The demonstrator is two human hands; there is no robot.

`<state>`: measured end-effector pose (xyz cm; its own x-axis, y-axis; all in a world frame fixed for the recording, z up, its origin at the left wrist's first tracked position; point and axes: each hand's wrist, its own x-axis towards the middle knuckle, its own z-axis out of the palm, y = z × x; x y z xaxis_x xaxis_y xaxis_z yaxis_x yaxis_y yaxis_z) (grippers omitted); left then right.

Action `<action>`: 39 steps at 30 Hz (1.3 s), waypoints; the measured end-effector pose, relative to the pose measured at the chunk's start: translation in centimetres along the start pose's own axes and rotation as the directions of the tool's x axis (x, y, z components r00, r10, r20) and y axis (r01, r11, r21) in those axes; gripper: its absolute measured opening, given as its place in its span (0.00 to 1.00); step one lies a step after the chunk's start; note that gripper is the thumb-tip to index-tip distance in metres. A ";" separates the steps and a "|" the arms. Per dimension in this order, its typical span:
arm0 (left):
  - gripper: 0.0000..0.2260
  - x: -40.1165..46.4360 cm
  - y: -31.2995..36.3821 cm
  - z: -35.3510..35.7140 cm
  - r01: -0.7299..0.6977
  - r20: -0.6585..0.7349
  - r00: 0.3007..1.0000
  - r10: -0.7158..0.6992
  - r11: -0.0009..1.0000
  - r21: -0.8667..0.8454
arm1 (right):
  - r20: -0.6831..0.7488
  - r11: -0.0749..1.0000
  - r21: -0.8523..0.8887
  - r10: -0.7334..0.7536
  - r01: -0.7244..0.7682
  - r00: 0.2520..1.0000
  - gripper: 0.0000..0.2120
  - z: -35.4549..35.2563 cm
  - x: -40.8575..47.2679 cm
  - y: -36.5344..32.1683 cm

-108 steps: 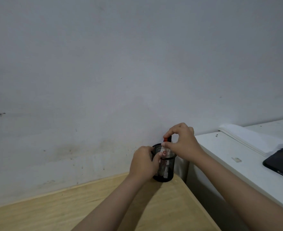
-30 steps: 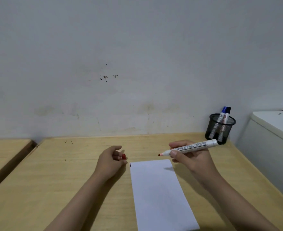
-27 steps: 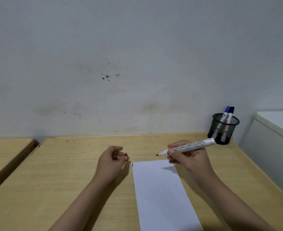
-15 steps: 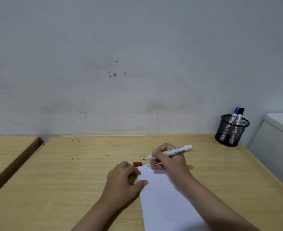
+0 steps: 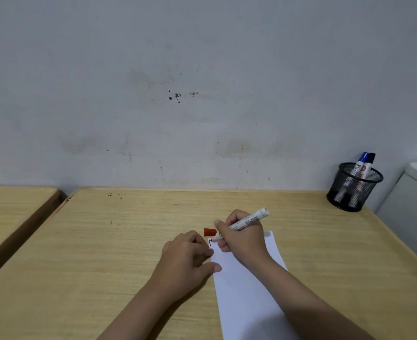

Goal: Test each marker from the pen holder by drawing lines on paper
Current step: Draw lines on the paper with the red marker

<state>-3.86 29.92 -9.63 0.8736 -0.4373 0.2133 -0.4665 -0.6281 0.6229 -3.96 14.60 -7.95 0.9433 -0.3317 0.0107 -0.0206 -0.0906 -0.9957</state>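
My right hand (image 5: 244, 235) grips an uncapped white marker (image 5: 248, 220) with a red tip, and the tip touches the top left corner of the white paper (image 5: 246, 295). A short dark line sits at that corner. The marker's red cap (image 5: 209, 232) lies on the wooden table just beyond the paper. My left hand (image 5: 186, 258) rests on the table with its thumb pressing the paper's left edge; it holds nothing. A black mesh pen holder (image 5: 354, 187) stands at the far right corner with a blue-capped marker (image 5: 360, 163) and a black-capped marker (image 5: 370, 160) in it.
The wooden table (image 5: 104, 241) runs up to a grey wall. A second wooden table (image 5: 11, 207) stands to the left across a narrow gap. A white cabinet (image 5: 413, 204) stands against the right edge.
My right hand brought the marker down from above the table until its tip touched the paper's corner. My left hand let go of the red cap on the table and came to rest on the paper's edge.
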 end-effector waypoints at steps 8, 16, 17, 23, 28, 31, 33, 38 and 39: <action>0.16 0.2 0.2 -0.1 0.001 -0.001 1.000 -0.001 1.000 0.024 | -0.006 0.998 -0.009 -0.070 0.070 0.998 0.14 -0.1 0.1 0.6; 0.16 0.2 0.3 -0.2 -0.005 0.004 1.000 0.004 0.999 0.053 | 0.015 0.998 -0.017 -0.061 0.061 0.998 0.12 -0.1 0.5 0.9; 0.16 0.3 0.4 -0.2 -0.003 0.004 1.000 0.003 0.998 0.056 | 0.018 0.998 -0.016 -0.057 0.058 0.998 0.13 -0.1 0.6 0.9; 0.16 0.2 0.5 -0.1 -0.001 0.003 1.000 0.001 0.999 0.054 | 0.041 0.999 -0.024 -0.038 0.039 0.998 0.13 -0.2 0.8 0.8; 0.16 0.3 0.8 -0.2 -0.002 0.003 1.000 0.002 0.998 0.060 | 0.066 0.997 -0.072 -0.007 0.011 0.998 0.14 -0.6 0.8 0.5; 0.16 0.3 0.7 -0.2 -0.005 0.002 1.000 0.005 0.998 0.057 | 0.055 0.999 -0.047 -0.008 0.010 0.998 0.14 -0.6 0.7 0.5; 0.16 0.4 0.6 -0.3 -0.014 0.001 1.000 0.014 0.998 0.055 | 0.013 0.999 0.031 -0.018 0.018 1.000 0.14 -0.7 0.8 0.6; 0.13 0.5 0.4 -0.4 -0.021 0.006 1.000 0.021 0.999 0.031 | -0.139 0.953 0.302 0.008 0.034 0.990 0.11 -1.0 1.0 0.5; 0.11 0.6 0.4 -0.4 -0.019 -0.003 1.000 0.019 1.000 0.017 | -0.156 0.941 0.336 0.024 0.031 0.987 0.11 -1.0 1.1 0.5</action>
<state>-3.50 29.73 -8.93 0.8651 -0.4470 0.2274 -0.4850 -0.6303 0.6062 -3.28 13.28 -8.36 0.8794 -0.4762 0.0015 0.1209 0.2202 -0.9679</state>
